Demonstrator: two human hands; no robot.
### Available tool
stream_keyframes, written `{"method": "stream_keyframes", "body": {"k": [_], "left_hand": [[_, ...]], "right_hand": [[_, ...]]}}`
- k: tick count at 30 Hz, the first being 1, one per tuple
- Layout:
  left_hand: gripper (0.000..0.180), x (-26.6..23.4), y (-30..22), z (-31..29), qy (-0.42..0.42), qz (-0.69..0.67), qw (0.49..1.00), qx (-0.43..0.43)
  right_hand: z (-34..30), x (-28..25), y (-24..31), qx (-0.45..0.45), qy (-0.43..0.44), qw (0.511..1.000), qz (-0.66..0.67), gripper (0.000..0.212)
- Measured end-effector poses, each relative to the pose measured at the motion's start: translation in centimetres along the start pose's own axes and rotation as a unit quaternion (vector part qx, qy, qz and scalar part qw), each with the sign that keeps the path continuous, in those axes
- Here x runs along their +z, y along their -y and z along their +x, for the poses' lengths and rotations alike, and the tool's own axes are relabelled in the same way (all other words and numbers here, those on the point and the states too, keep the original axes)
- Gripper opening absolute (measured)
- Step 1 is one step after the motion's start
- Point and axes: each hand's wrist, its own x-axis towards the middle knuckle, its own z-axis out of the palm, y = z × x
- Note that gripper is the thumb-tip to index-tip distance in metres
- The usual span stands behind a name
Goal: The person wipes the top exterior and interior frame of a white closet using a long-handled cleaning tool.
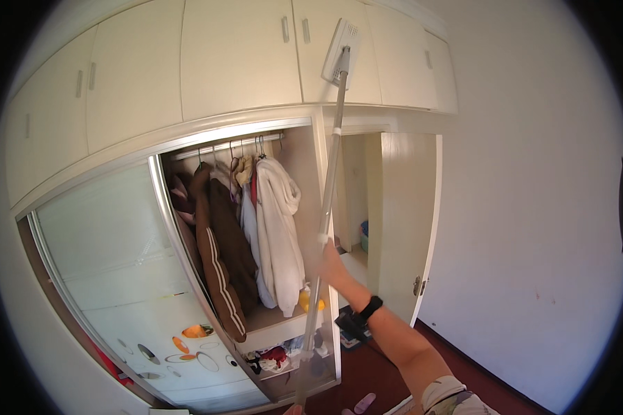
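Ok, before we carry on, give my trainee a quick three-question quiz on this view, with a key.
1. Which hand grips the long grey round pole around mid-length: left or right?
2. True or false: the flat white rectangular mop head is higher than the hanging cream-white long-sleeved garment.
3. Fill in: the band on the right wrist is ____.

Key:
1. The right hand.
2. True.
3. Black.

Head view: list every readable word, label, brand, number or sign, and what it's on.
None readable.
Mop head: tiny dark marks, too small to tell if lettering.
Sliding door: oval decorations, no lettering visible.
Wristband: black, no text visible.
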Motion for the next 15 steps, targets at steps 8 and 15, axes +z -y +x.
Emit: {"method": "stream_keyframes", "body": {"k": [8,15], "left_hand": [[0.036,5.4,3.3,12.2,0.039,0.367,0.823,0.431],[0.043,16.5,-4.6,11.7,0.098,0.061,0.993,0.029]], "right_hand": [[9.1,-6.4,2.4,-0.104,-0.049,0.992,-0.059,0.034],[12.0,-10.0,4.4,-0.092,-0.034,0.992,-0.073,0.035]]}}
